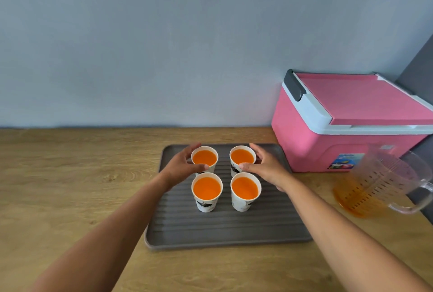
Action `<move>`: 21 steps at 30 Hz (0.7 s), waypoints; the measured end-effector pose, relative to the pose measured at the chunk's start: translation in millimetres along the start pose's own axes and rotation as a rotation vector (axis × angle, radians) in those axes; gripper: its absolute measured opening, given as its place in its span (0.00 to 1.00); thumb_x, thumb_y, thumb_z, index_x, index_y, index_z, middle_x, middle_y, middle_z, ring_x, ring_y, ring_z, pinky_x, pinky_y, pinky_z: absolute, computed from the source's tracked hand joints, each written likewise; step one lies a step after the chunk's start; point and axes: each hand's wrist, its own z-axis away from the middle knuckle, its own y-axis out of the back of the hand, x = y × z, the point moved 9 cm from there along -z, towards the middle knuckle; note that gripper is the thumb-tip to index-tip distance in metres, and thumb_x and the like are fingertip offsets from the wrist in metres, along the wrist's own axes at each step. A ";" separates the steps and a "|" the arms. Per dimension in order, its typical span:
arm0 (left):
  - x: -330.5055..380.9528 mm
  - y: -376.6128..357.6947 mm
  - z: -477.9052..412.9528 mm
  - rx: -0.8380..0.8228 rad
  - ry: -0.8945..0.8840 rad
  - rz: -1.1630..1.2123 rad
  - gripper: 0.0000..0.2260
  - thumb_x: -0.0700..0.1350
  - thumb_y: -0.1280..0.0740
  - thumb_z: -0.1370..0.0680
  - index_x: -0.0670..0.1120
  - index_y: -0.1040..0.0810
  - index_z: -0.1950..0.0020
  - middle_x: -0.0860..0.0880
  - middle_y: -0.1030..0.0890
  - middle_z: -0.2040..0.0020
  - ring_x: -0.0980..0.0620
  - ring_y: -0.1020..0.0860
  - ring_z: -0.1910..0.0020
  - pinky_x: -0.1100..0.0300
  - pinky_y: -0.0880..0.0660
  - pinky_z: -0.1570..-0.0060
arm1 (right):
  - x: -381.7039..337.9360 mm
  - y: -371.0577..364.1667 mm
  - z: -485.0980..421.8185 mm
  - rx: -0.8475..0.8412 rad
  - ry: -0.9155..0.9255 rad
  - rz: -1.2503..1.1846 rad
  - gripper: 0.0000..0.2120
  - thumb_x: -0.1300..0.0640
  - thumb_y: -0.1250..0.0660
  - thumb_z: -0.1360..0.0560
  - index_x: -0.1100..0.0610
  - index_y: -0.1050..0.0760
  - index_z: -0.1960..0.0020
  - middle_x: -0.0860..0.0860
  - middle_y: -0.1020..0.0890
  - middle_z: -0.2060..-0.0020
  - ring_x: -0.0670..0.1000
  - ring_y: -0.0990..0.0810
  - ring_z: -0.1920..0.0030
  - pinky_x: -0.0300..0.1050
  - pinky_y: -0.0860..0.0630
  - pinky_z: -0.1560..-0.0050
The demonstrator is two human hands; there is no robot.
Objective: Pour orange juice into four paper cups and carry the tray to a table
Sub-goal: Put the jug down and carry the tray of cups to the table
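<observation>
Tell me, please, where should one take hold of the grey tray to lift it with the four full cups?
Grip the tray by its raised left and right rims, one hand from each side. The full cups stand in its far half, so hold beyond the middle and keep it level. The cooler crowds the far right corner.

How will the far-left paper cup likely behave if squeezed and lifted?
The far-left cup is paper, so it probably buckles under a firm squeeze. Juice reaches near its rim, so tilting likely spills it.
</observation>
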 end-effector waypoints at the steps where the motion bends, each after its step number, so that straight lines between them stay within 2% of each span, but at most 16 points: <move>1: 0.2 -0.7 -0.6 -0.001 -0.001 0.004 0.36 0.45 0.24 0.29 0.56 0.37 0.26 0.48 0.25 0.35 0.53 0.22 0.45 0.57 0.26 0.47 | 0.1 0.1 -0.9 0.003 0.005 0.005 0.44 0.47 0.23 0.32 0.47 0.44 0.22 0.50 0.30 0.28 0.53 0.30 0.30 0.50 0.28 0.38; 4: 0.5 -2.1 -2.6 0.002 0.003 0.014 0.35 0.44 0.24 0.29 0.55 0.36 0.26 0.51 0.25 0.39 0.59 0.23 0.49 0.60 0.26 0.51 | 0.7 2.0 -2.1 0.016 0.013 0.012 0.42 0.50 0.23 0.31 0.48 0.41 0.23 0.50 0.28 0.29 0.52 0.29 0.31 0.49 0.28 0.39; 14: 0.0 -4.6 -7.4 0.008 0.001 -0.008 0.35 0.46 0.25 0.28 0.56 0.37 0.26 0.50 0.26 0.36 0.51 0.24 0.44 0.55 0.27 0.48 | 4.6 5.1 -6.3 0.039 0.022 0.009 0.39 0.50 0.22 0.32 0.48 0.37 0.25 0.50 0.26 0.31 0.52 0.28 0.33 0.51 0.28 0.37; 21: -1.4 -5.8 -9.7 0.010 0.009 -0.018 0.35 0.46 0.25 0.28 0.56 0.37 0.26 0.49 0.26 0.34 0.49 0.24 0.42 0.54 0.27 0.47 | 7.4 8.0 -10.2 0.025 0.005 0.033 0.41 0.49 0.22 0.32 0.47 0.38 0.25 0.50 0.27 0.30 0.52 0.29 0.31 0.54 0.28 0.34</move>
